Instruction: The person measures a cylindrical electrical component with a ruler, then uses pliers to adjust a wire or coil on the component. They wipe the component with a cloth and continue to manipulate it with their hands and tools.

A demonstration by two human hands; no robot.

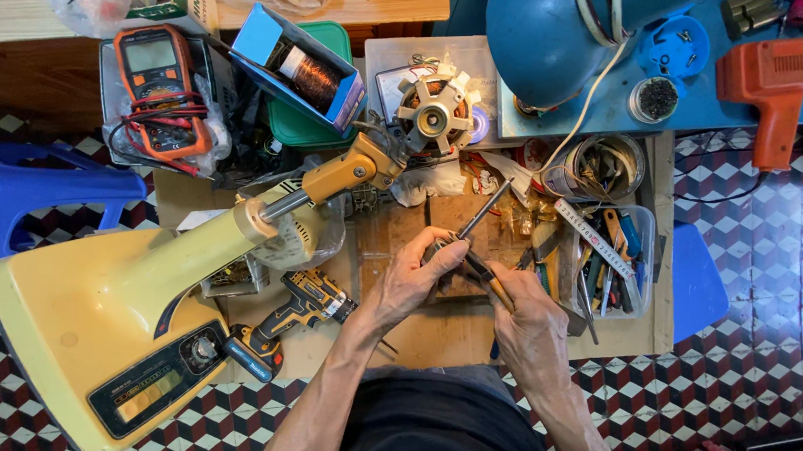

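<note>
My left hand pinches a small dark part at the tip of a long thin metal rod that slants up to the right. My right hand grips a screwdriver with a wooden handle, its tip meeting the same small part between both hands. Both hands work over a small wooden workbench in front of me. A fan motor with a cream plastic hub sits on the neck of a yellow fan stand lying on its side to the left.
A yellow cordless drill lies left of my hands. A clear tray of hand tools and a folding ruler sit to the right. An orange multimeter, a blue box with a copper coil, a blue lamp and an orange tool lie beyond.
</note>
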